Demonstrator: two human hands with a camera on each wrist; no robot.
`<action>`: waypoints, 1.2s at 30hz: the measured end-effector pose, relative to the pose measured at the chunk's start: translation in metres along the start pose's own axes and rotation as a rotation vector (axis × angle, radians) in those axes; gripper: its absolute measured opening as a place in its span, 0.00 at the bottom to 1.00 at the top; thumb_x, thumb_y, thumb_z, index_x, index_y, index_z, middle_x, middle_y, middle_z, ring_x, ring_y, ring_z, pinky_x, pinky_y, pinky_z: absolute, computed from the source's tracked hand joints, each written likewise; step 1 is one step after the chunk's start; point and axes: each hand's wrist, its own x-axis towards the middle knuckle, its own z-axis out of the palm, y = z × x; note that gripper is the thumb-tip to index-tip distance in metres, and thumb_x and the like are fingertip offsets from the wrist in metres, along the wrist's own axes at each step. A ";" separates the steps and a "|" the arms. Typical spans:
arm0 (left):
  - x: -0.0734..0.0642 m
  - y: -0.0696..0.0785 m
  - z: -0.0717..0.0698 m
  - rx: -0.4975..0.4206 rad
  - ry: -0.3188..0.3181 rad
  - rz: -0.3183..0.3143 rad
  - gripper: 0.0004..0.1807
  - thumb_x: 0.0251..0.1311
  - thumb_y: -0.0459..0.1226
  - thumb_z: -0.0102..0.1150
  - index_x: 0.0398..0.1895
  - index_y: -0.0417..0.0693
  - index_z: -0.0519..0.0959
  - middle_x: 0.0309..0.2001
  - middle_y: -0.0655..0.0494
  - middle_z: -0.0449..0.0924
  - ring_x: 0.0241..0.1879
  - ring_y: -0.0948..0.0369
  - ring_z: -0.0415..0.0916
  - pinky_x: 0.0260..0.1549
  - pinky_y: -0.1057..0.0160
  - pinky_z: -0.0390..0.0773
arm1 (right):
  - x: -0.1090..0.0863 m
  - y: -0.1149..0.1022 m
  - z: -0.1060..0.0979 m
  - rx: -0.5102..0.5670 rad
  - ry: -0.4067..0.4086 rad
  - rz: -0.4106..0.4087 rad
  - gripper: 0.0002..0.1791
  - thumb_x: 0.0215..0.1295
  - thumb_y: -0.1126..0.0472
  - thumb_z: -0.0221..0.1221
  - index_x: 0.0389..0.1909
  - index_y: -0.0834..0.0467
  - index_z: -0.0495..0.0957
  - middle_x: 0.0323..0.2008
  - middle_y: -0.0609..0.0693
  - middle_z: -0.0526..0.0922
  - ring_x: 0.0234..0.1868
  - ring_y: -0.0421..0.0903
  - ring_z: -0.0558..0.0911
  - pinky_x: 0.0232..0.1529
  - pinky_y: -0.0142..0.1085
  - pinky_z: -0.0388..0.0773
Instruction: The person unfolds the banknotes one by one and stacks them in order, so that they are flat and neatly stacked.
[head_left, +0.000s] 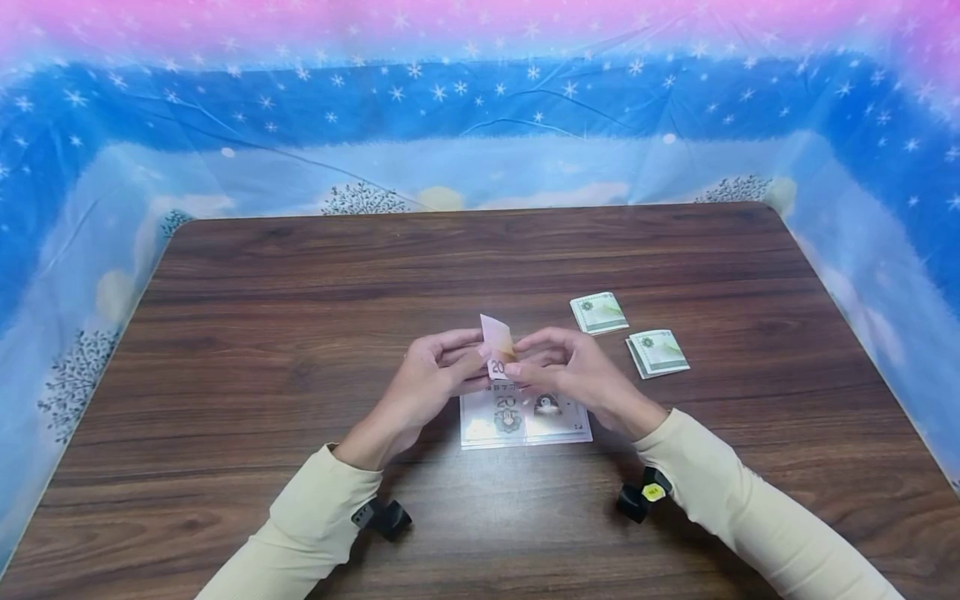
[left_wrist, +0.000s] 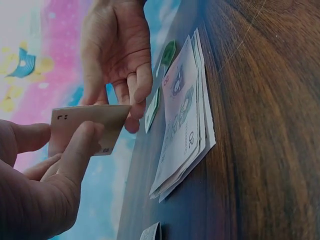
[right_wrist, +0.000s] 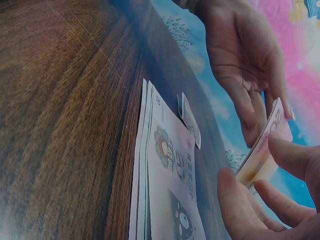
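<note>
My left hand (head_left: pixel 423 375) pinches a folded 20 banknote (head_left: pixel 498 343) by its left side, held upright above the table. At its other edge my right hand (head_left: pixel 581 371) pinches the same note between thumb and fingers. In the left wrist view the note (left_wrist: pixel 82 122) looks compact, folded into a small rectangle. Below both hands lies a stack of flat banknotes (head_left: pixel 486 429), its far part hidden by the hands. The stacked notes (right_wrist: pixel 162 165) show 20 markings in the right wrist view, their edges slightly uneven.
Two folded green banknotes, one farther back (head_left: pixel 600 312) and one nearer (head_left: pixel 660 352), lie to the right of the hands. Another folded note (right_wrist: pixel 190 120) lies past the stack in the right wrist view. A snowflake-patterned cloth (head_left: pixel 450 92) surrounds the wooden table (head_left: pixel 337 275).
</note>
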 end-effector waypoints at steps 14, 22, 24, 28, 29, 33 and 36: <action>0.001 -0.004 0.002 0.060 -0.007 0.030 0.23 0.68 0.33 0.62 0.64 0.34 0.73 0.57 0.36 0.81 0.54 0.49 0.82 0.52 0.58 0.82 | -0.005 -0.005 0.011 0.034 -0.079 -0.037 0.26 0.63 0.57 0.71 0.60 0.63 0.79 0.49 0.61 0.86 0.51 0.59 0.85 0.50 0.51 0.84; 0.000 -0.006 0.002 0.101 -0.011 0.036 0.23 0.67 0.33 0.65 0.63 0.33 0.74 0.57 0.39 0.82 0.56 0.49 0.81 0.52 0.59 0.82 | -0.007 -0.009 0.013 -0.009 -0.058 -0.042 0.26 0.61 0.57 0.72 0.58 0.64 0.80 0.48 0.58 0.87 0.49 0.52 0.86 0.50 0.48 0.84; 0.000 -0.007 0.002 0.084 -0.024 0.036 0.23 0.67 0.32 0.64 0.63 0.32 0.73 0.57 0.38 0.81 0.57 0.48 0.80 0.52 0.59 0.82 | -0.007 -0.009 0.013 -0.007 -0.062 -0.042 0.27 0.61 0.59 0.72 0.59 0.65 0.79 0.49 0.59 0.86 0.50 0.52 0.86 0.50 0.46 0.84; -0.001 -0.007 0.001 0.089 -0.032 0.030 0.22 0.68 0.31 0.62 0.63 0.33 0.74 0.58 0.38 0.81 0.58 0.48 0.79 0.52 0.59 0.82 | -0.008 -0.008 0.011 -0.014 -0.067 -0.028 0.28 0.60 0.58 0.72 0.60 0.63 0.79 0.51 0.57 0.86 0.52 0.51 0.85 0.52 0.44 0.83; -0.001 -0.007 0.001 0.097 -0.030 0.029 0.22 0.68 0.31 0.62 0.63 0.34 0.74 0.57 0.39 0.81 0.57 0.49 0.80 0.52 0.58 0.82 | -0.009 -0.008 0.010 -0.010 -0.071 -0.021 0.28 0.60 0.58 0.72 0.60 0.63 0.79 0.51 0.57 0.86 0.52 0.52 0.85 0.53 0.45 0.82; -0.001 -0.005 0.002 0.144 -0.008 0.025 0.21 0.69 0.29 0.59 0.64 0.36 0.73 0.56 0.39 0.82 0.54 0.48 0.82 0.52 0.57 0.82 | -0.010 -0.008 0.005 0.005 -0.081 0.006 0.27 0.62 0.63 0.68 0.62 0.65 0.76 0.52 0.60 0.85 0.51 0.53 0.85 0.53 0.47 0.82; 0.000 -0.004 0.002 0.167 0.022 0.030 0.22 0.67 0.27 0.57 0.64 0.35 0.73 0.54 0.36 0.82 0.53 0.47 0.83 0.50 0.56 0.83 | -0.011 -0.008 0.002 0.009 -0.093 0.002 0.26 0.63 0.69 0.62 0.63 0.70 0.73 0.53 0.64 0.84 0.48 0.52 0.86 0.52 0.47 0.83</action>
